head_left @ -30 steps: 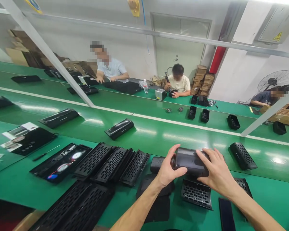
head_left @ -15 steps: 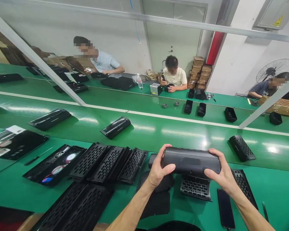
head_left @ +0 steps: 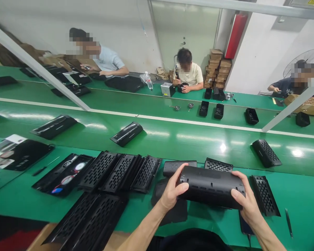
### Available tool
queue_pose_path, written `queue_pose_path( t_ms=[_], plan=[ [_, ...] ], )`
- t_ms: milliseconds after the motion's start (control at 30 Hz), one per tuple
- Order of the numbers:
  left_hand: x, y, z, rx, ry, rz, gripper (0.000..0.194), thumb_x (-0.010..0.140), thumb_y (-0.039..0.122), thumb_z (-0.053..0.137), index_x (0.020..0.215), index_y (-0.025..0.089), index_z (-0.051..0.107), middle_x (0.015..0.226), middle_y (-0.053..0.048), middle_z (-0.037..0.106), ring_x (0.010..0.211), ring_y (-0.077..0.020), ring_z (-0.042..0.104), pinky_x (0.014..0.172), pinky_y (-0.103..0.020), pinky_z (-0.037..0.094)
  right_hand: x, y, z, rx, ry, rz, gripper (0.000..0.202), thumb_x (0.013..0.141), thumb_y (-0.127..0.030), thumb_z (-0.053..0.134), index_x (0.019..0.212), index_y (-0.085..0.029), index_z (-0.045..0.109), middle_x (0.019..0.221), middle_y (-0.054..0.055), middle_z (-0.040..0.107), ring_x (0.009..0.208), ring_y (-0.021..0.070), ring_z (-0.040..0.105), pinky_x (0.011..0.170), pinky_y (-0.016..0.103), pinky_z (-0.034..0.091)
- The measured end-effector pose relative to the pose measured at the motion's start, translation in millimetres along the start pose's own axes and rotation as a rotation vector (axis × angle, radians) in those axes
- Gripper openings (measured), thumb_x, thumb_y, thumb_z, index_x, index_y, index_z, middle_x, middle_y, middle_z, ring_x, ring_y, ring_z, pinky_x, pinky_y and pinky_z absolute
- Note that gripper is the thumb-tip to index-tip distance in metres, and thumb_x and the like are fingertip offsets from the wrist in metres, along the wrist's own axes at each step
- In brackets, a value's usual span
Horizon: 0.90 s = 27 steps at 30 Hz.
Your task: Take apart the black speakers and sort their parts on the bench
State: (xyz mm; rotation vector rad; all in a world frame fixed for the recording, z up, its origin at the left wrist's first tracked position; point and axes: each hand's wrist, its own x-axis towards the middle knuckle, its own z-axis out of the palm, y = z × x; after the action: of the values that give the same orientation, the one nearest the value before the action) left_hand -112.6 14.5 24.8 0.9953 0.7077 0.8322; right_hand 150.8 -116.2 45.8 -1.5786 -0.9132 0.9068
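Between my two hands is a long, black, rounded speaker housing (head_left: 209, 183), held level above the green bench, with small slots along its near side. My left hand (head_left: 171, 191) grips its left end, thumb on the near face and fingers over the top. The right end is clasped the same way by my right hand (head_left: 247, 198). Behind it lie a dark rounded panel (head_left: 179, 167) and a perforated black cover (head_left: 218, 165), partly hidden. Dark sheets (head_left: 170, 212) lie below my left hand. Under my right wrist, a phone (head_left: 245, 225) is partly covered.
Perforated covers (head_left: 117, 172) are grouped on the left, beside an open housing with wires (head_left: 64, 176) and a screwdriver (head_left: 43, 166). Tweezers (head_left: 288, 223) and another perforated cover (head_left: 265, 195) lie right. Beyond runs a green conveyor (head_left: 172, 134) carrying housings; several people sit across it.
Both hands have lowered the speaker housing toward me and rolled it, so a slotted side now shows instead of the smooth face with an oval recess. The perforated cover behind it is now farther back.
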Motion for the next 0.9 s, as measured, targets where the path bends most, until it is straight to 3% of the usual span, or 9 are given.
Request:
queue_pose_path(
  t_ms=[133, 267, 400, 500, 667, 800, 900],
  plan=[
    [-14.2, -16.6, -1.8, 0.088, 0.039, -0.143, 0.078, 0.082, 0.056, 0.076, 0.149, 0.021, 0.056, 0.157, -0.013, 0.054, 0.15, -0.0415, 0.041, 0.125, -0.052, 0.029, -29.9, 17.3, 2.7, 0.098, 0.02, 0.251, 0.061, 0.089, -0.063, 0.066, 0.142, -0.033, 0.054, 0.133, 0.011, 0.068, 0.111, 0.036, 0.071, 0.09, 0.049, 0.061],
    [-26.5, -22.1, -9.2, 0.064, -0.098, -0.331, 0.085, 0.081, 0.055, 0.078, 0.155, 0.025, 0.049, 0.159, -0.011, 0.052, 0.152, -0.0391, 0.038, 0.127, -0.054, 0.026, -55.3, 27.6, -2.9, 0.224, -0.004, 0.495, 0.06, 0.094, -0.066, 0.059, 0.146, -0.037, 0.053, 0.135, 0.011, 0.069, 0.117, 0.0358, 0.071, 0.094, 0.055, 0.059],
    [-35.2, -28.5, -7.3, 0.073, -0.139, -0.326, 0.092, 0.077, 0.052, 0.082, 0.156, 0.024, 0.045, 0.15, -0.012, 0.061, 0.143, -0.0399, 0.049, 0.123, -0.056, 0.033, -75.3, 33.0, -6.5, 0.294, 0.009, 0.486, 0.063, 0.091, -0.061, 0.067, 0.147, -0.036, 0.053, 0.143, 0.011, 0.065, 0.123, 0.037, 0.068, 0.099, 0.057, 0.056],
    [-40.0, -37.0, -3.1, 0.162, -0.125, -0.32, 0.098, 0.076, 0.057, 0.081, 0.157, 0.019, 0.043, 0.145, -0.015, 0.064, 0.141, -0.0417, 0.051, 0.12, -0.056, 0.037, -82.5, 37.6, -5.1, 0.372, 0.039, 0.529, 0.061, 0.085, -0.058, 0.074, 0.138, -0.033, 0.058, 0.137, 0.011, 0.069, 0.118, 0.0386, 0.07, 0.101, 0.058, 0.055],
    [-45.2, -46.5, -7.2, 0.162, -0.119, -0.477, 0.099, 0.083, 0.064, 0.072, 0.162, 0.018, 0.035, 0.156, -0.015, 0.055, 0.149, -0.0387, 0.044, 0.125, -0.052, 0.031, -84.9, 43.7, -4.3, 0.482, 0.025, 0.699, 0.068, 0.084, -0.058, 0.079, 0.142, -0.033, 0.054, 0.135, 0.01, 0.071, 0.127, 0.0354, 0.065, 0.111, 0.054, 0.048],
    [-46.1, -42.0, -14.3, 0.167, -0.169, -0.482, 0.109, 0.078, 0.061, 0.078, 0.165, 0.022, 0.027, 0.168, -0.011, 0.039, 0.157, -0.0374, 0.03, 0.13, -0.05, 0.024, -89.7, 47.3, -4.9, 0.569, -0.083, 0.618, 0.096, 0.074, -0.055, 0.089, 0.154, -0.036, 0.039, 0.148, 0.009, 0.061, 0.137, 0.034, 0.057, 0.118, 0.052, 0.04],
    [-45.1, -36.4, -15.9, 0.208, -0.203, -0.42, 0.112, 0.074, 0.061, 0.081, 0.164, 0.02, 0.028, 0.164, -0.014, 0.045, 0.154, -0.0403, 0.034, 0.128, -0.052, 0.028, -94.2, 49.6, -3.7, 0.486, -0.105, 0.53, 0.098, 0.071, -0.053, 0.091, 0.153, -0.034, 0.04, 0.148, 0.011, 0.059, 0.137, 0.0351, 0.055, 0.121, 0.053, 0.035]
  ],
)
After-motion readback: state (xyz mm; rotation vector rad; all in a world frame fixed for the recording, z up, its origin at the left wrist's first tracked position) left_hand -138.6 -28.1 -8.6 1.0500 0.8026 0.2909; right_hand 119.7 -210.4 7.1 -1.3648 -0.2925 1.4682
